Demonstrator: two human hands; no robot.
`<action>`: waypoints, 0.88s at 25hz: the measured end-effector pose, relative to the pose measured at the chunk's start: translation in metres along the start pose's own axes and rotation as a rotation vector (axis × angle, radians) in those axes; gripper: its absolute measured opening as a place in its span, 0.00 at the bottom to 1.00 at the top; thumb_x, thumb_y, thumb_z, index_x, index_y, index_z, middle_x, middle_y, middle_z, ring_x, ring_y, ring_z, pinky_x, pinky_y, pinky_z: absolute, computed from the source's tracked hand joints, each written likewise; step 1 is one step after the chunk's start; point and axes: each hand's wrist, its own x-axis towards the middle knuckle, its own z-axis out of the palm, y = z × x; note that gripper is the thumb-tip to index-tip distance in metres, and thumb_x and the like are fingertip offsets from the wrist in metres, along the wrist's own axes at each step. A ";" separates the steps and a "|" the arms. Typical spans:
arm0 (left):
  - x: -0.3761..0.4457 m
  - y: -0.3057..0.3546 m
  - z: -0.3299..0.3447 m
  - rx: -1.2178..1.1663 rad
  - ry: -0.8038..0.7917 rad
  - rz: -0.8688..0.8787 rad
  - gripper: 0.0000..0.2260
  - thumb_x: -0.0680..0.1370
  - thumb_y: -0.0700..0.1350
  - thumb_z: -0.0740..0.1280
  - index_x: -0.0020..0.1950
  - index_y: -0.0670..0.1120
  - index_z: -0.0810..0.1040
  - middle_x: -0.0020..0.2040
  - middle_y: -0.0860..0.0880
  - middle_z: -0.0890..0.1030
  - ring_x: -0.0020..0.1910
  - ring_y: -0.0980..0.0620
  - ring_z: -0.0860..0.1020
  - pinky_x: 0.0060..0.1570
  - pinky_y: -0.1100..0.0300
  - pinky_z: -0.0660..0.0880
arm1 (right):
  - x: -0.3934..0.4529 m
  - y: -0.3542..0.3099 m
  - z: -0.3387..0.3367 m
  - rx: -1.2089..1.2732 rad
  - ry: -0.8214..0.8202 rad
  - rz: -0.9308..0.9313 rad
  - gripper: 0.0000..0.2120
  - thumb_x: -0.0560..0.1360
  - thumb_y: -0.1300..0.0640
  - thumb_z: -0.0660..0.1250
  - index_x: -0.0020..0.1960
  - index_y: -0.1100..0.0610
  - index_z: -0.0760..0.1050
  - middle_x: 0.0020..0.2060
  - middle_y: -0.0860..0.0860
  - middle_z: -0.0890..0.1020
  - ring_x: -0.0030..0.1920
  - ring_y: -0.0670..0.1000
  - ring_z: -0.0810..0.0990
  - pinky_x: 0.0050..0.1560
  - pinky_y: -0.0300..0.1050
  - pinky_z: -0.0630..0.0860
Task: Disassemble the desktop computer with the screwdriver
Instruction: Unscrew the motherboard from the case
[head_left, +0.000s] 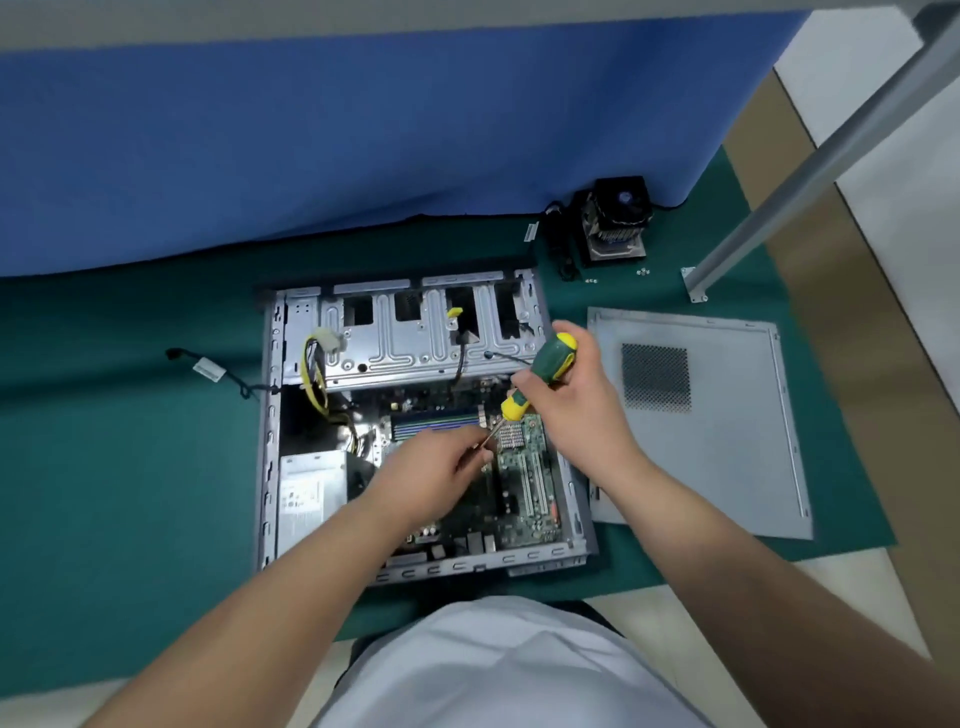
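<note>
Currently: right hand (574, 395) grips screwdriver (540, 375); left hand (431, 467) pinches its shaft over motherboard (524, 488). Next, likely: seat tip, turn.

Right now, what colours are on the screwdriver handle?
Green and yellow, on the screwdriver in the head view.

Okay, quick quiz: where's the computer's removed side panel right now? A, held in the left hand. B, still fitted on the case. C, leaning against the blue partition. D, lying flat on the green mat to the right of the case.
D: the grey side panel lies flat on the green mat, to the right of the open case, while both hands work inside the case.
</note>
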 end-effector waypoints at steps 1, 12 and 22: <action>-0.003 -0.007 0.001 0.067 -0.003 0.006 0.12 0.85 0.56 0.61 0.64 0.55 0.79 0.53 0.53 0.86 0.52 0.49 0.83 0.53 0.51 0.79 | -0.007 0.003 0.001 -0.001 -0.028 -0.052 0.23 0.78 0.46 0.70 0.66 0.34 0.62 0.44 0.43 0.83 0.36 0.45 0.81 0.39 0.44 0.78; -0.052 -0.096 0.000 0.483 0.225 -0.160 0.12 0.79 0.53 0.66 0.57 0.52 0.85 0.66 0.52 0.80 0.68 0.47 0.74 0.68 0.45 0.65 | -0.052 0.065 -0.005 -0.580 -0.347 -0.298 0.18 0.81 0.42 0.63 0.67 0.41 0.61 0.48 0.51 0.81 0.51 0.48 0.77 0.54 0.51 0.78; -0.051 -0.097 0.008 0.465 0.324 -0.216 0.18 0.77 0.54 0.56 0.49 0.52 0.84 0.53 0.54 0.81 0.53 0.49 0.76 0.55 0.50 0.67 | -0.062 0.097 0.005 -0.600 -0.239 -0.366 0.18 0.81 0.45 0.67 0.67 0.50 0.69 0.64 0.51 0.77 0.73 0.53 0.58 0.75 0.46 0.52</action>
